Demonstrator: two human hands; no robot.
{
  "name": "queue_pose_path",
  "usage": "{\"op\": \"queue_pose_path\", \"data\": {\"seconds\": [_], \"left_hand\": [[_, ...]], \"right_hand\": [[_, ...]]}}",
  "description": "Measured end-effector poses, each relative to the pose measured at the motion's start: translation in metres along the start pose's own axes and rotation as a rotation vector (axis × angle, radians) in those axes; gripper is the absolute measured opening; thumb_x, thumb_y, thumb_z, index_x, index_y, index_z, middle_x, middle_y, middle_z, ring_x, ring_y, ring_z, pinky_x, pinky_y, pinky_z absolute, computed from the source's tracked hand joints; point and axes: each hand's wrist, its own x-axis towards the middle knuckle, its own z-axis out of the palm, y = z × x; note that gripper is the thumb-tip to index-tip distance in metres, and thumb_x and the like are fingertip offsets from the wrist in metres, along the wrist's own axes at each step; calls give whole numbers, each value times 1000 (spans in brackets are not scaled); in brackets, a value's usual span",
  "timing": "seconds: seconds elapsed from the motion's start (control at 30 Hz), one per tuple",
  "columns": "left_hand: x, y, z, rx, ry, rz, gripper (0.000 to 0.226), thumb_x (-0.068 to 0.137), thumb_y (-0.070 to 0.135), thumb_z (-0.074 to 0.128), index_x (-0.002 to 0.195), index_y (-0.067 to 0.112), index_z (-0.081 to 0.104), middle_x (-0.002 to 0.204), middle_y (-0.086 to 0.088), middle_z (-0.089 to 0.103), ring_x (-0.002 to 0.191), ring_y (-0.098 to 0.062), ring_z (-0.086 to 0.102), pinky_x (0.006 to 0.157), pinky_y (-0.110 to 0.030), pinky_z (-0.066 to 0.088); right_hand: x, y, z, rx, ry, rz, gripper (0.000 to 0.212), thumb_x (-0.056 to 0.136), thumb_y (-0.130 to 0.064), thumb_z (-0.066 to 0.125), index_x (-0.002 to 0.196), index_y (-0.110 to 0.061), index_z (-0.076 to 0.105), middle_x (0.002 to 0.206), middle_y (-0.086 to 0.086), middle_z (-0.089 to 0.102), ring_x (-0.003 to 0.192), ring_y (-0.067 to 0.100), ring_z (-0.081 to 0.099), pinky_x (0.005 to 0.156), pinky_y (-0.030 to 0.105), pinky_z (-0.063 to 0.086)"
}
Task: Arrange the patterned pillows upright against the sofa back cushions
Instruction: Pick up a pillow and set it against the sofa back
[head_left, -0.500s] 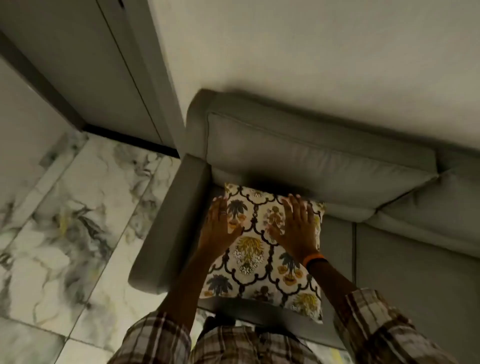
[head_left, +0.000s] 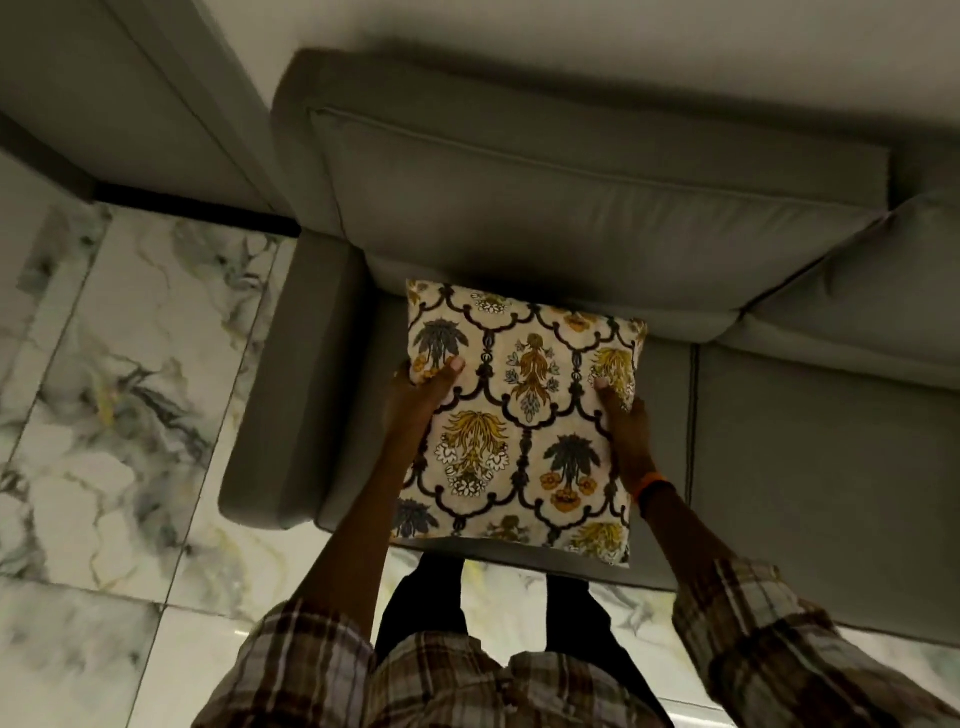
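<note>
Patterned pillow (head_left: 519, 415) — lying face-up over the sofa seat (head_left: 805, 467) at its armrest end, far edge just beside the back cushion (head_left: 571, 208). Gripped at both side edges: left hand (head_left: 423, 392) and right hand (head_left: 626, 415), thumbs on top, fingers curled under. Next, likely: tip far edge upward, seat near edge at the seat's rear — keep grip even to avoid a lean.

Dim room: grey sofa (head_left: 779, 441) w/ armrest (head_left: 291, 389) stands on marble floor (head_left: 130, 364), plain wall (head_left: 623, 41) behind.
</note>
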Motion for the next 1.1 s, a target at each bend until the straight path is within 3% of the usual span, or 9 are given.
{"op": "queue_pose_path", "data": {"seconds": [0.17,0.3,0.37,0.47,0.53,0.67,0.83,0.97,1.1], "left_hand": [[-18,9,108,15,-51,203,87,67,60,84,142,22,61,138,-5,71,128,-25,68,111,-51,55],[-25,7,217,115,-174,305,67,81,24,88,140,10,60,134,-7,72,126,-19,70,109,-45,57],[-22,5,260,170,-224,309,74,78,14,91,143,10,55,137,-8,69,126,-15,69,108,-42,58],[-12,-1,322,233,-264,290,103,63,28,93,150,1,45,149,-25,58,138,-41,58,112,-63,50],[-1,-13,350,233,-276,261,107,63,26,92,154,3,40,156,-22,52,146,-39,51,117,-62,45],[24,-43,390,293,-297,195,102,79,1,87,161,10,27,164,-15,43,153,-32,42,127,-50,37],[45,-47,422,205,-226,148,125,76,8,91,166,20,4,170,-10,31,156,-30,36,126,-55,36],[49,-47,423,148,-191,183,111,78,-2,87,163,16,18,164,-11,42,150,-27,44,123,-54,41],[53,-40,420,126,-172,235,101,75,-4,88,156,11,28,149,-5,52,133,-18,56,116,-46,49]], "right_hand": [[10,-27,-104,126,125,-165,48,103,-33,63,146,-13,59,142,13,69,130,34,67,112,58,52],[42,-49,-215,142,169,-288,50,103,-24,64,151,-14,51,145,11,67,128,27,69,103,43,61],[61,-57,-260,149,158,-314,60,99,-26,70,153,-16,47,147,9,65,130,24,69,99,34,62],[96,-59,-309,102,118,-280,74,83,-34,79,147,-22,46,144,4,64,128,16,69,100,32,60],[119,-54,-326,35,44,-267,69,82,-30,81,142,-35,47,138,-10,68,123,3,70,98,23,60],[173,-29,-352,-147,-123,-152,88,90,6,75,161,-8,26,161,17,47,148,33,49,124,51,41],[206,-30,-353,-122,-60,-79,77,81,12,81,143,-13,42,143,6,56,141,32,53,120,50,45],[203,-25,-341,-97,-28,-101,90,78,13,83,150,-1,32,141,0,52,140,27,50,121,52,43],[198,-23,-328,45,27,-97,82,85,8,79,146,-17,32,147,14,52,140,40,54,118,60,46]]}}
